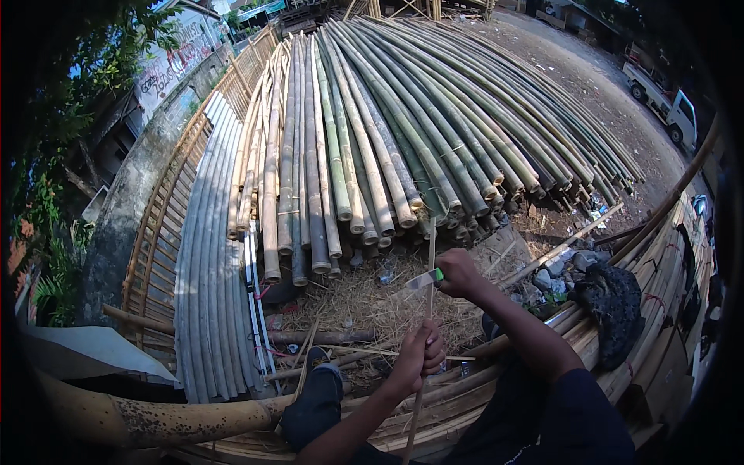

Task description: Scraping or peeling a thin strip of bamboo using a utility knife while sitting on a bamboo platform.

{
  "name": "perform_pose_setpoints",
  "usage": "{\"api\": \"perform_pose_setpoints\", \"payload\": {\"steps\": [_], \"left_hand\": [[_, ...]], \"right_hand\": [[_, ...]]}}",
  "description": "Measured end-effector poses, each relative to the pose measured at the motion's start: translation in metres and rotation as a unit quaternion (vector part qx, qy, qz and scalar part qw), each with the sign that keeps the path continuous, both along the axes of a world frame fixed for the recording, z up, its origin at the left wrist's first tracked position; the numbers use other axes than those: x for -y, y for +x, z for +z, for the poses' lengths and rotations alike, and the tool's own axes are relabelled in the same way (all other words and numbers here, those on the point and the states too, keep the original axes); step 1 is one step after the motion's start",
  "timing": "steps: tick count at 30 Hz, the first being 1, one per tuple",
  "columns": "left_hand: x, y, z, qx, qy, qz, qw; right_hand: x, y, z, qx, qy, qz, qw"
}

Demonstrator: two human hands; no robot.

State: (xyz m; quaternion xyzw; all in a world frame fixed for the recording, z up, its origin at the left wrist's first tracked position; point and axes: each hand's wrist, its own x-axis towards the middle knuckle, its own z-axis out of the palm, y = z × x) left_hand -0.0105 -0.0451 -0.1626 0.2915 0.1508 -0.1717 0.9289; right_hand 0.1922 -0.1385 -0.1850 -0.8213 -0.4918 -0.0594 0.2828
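My left hand (419, 354) is closed round a thin bamboo strip (432, 267) that stands nearly upright in front of me. Above it, my right hand (459, 273) grips a knife by its green handle. The knife's blade (421, 280) points left and lies across the strip, though I cannot tell how deep its edge sits. Bamboo shavings (349, 298) litter the ground beyond my hands.
Long bamboo poles (380, 132) lie stacked ahead. Corrugated sheets (209, 256) and a bamboo fence (159, 232) line the left. A thick pole (170, 418) crosses at the lower left. Split bamboo (651, 287) and a dark textured bundle (608, 314) lie right; a truck (659, 97) stands behind.
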Motion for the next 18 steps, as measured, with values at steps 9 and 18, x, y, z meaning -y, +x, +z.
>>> {"api": "perform_pose_setpoints", "payload": {"steps": [9,18], "left_hand": [[0.028,-0.015,-0.04,-0.062,-0.101,-0.099,0.988],[-0.02,0.015,-0.023,-0.017,-0.161,-0.004,0.987]], "right_hand": [[0.103,0.11,-0.048,-0.166,0.004,-0.391,0.905],[0.04,0.062,-0.012,-0.157,-0.241,-0.236,0.928]]}}
